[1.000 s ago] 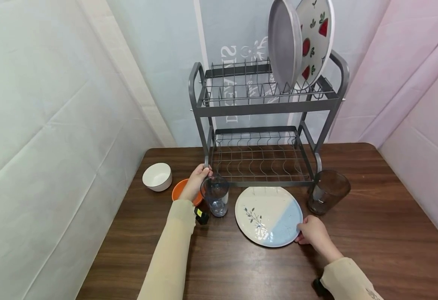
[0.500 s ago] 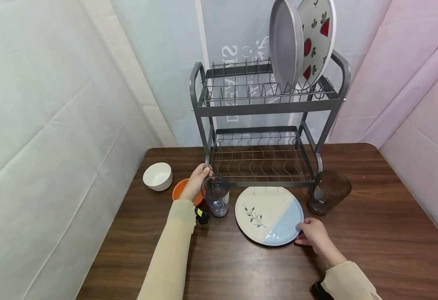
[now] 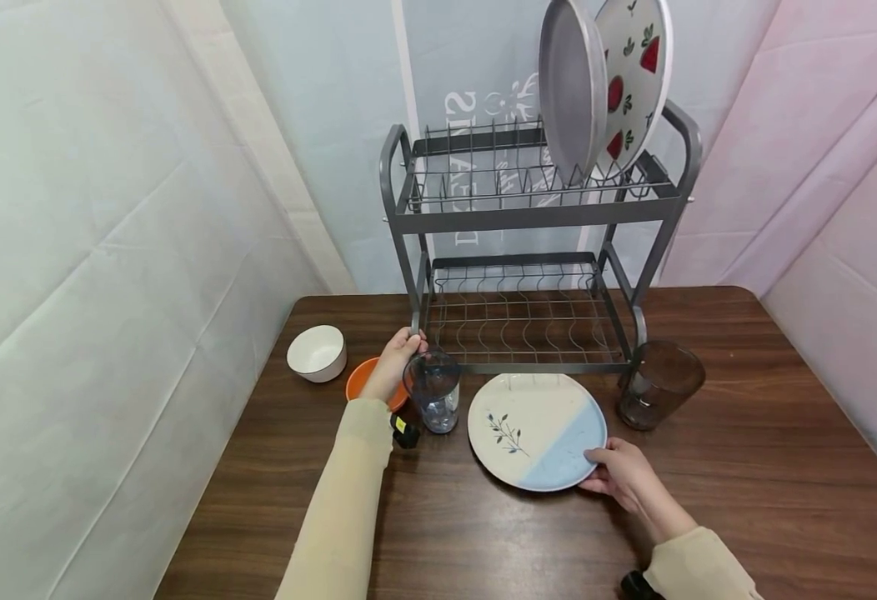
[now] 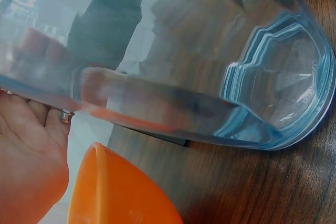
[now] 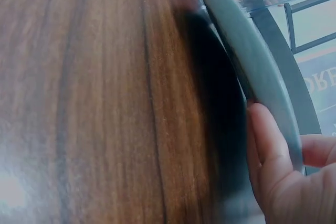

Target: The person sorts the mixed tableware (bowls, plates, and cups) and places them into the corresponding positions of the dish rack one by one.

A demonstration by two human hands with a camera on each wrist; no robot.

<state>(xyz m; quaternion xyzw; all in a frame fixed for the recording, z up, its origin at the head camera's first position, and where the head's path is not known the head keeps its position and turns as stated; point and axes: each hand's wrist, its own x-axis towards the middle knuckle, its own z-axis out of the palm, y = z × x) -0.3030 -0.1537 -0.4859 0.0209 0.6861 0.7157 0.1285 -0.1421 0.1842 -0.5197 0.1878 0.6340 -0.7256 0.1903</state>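
Observation:
My right hand [image 3: 622, 475] pinches the right rim of a round plate [image 3: 532, 429], cream and light blue with a leaf sprig. The thumb lies on top and fingers are underneath. In the right wrist view the plate [image 5: 257, 66] has a dark shadow below its held edge, so that side is off the table. My left hand [image 3: 397, 358] holds the lower front left post of a grey two-tier dish rack [image 3: 536, 218]. Close beside it stand a clear bluish glass [image 3: 437, 404] and an orange bowl [image 3: 363, 379]. The left wrist view shows the glass [image 4: 173, 72] covering part of the hand.
On the rack's upper tier a grey plate [image 3: 569, 92] and a strawberry-patterned plate [image 3: 637, 67] stand upright at the right. A smoky brown glass [image 3: 656, 387] stands by the rack's right foot. A white bowl [image 3: 317, 354] sits at the far left of the wooden table [image 3: 483, 550].
My right thumb has moved further in over the plate's rim, and the plate has shifted slightly left with its near edge a little higher. The left hand has stayed at the rack.

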